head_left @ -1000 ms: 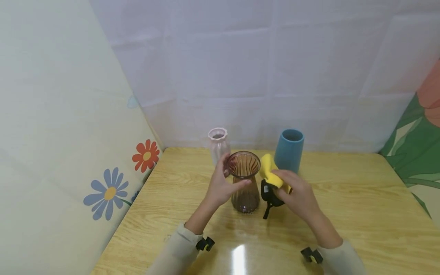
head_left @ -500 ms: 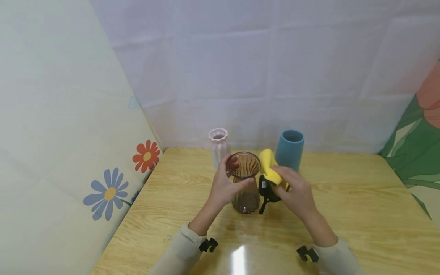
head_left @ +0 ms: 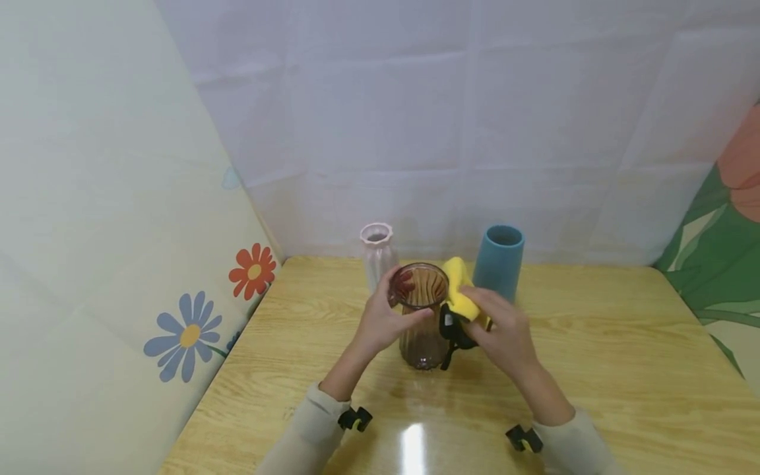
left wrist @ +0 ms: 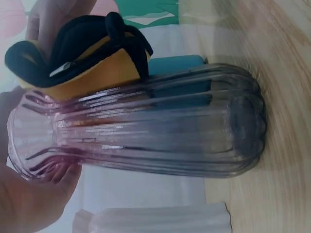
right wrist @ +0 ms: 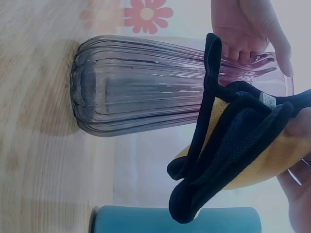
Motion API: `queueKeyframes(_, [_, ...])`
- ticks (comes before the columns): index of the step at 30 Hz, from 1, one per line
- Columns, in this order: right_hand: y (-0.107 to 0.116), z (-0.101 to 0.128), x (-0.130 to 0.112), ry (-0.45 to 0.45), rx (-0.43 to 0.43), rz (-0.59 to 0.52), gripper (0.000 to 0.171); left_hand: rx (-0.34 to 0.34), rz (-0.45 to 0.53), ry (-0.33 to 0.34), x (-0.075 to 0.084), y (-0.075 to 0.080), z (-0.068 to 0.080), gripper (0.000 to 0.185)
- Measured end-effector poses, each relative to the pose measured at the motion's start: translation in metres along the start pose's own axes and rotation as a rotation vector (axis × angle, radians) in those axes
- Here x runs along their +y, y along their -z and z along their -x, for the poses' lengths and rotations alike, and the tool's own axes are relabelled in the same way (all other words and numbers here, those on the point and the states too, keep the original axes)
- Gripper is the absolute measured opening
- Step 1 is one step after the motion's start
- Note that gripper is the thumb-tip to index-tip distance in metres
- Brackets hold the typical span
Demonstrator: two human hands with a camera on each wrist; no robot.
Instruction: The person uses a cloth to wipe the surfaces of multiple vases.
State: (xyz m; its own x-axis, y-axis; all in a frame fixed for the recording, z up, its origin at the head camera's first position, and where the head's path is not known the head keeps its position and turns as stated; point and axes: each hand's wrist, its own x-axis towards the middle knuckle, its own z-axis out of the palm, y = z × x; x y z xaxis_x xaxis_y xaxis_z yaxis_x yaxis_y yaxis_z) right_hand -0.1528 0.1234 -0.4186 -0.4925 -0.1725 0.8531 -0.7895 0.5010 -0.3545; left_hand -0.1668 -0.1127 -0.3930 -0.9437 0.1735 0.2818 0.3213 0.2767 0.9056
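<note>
Left hand (head_left: 380, 321) grips vase (head_left: 423, 316) (ribbed glass).

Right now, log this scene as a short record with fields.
left hand: grip on the neck of the ribbed glass vase
right hand: grip on the yellow and black cloth, pressed to the vase's side near the rim
behind: pale pink vase, blue vase
surface: wooden table

Bare table (head_left: 623, 369) right — blue vase (head_left: 499, 262), pink vase (head_left: 377, 251) crowd behind.
</note>
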Motion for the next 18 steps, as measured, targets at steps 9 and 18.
queueKeyframes(9, [-0.007, 0.004, -0.001, 0.003, -0.005, -0.037, 0.051, -0.163, 0.043, -0.051, -0.011, 0.016, -0.01, 0.097])
queueKeyframes(18, [-0.008, 0.007, -0.001, -0.009, -0.083, -0.066, 0.046, -0.261, 0.061, -0.026, -0.012, 0.026, -0.016, 0.095])
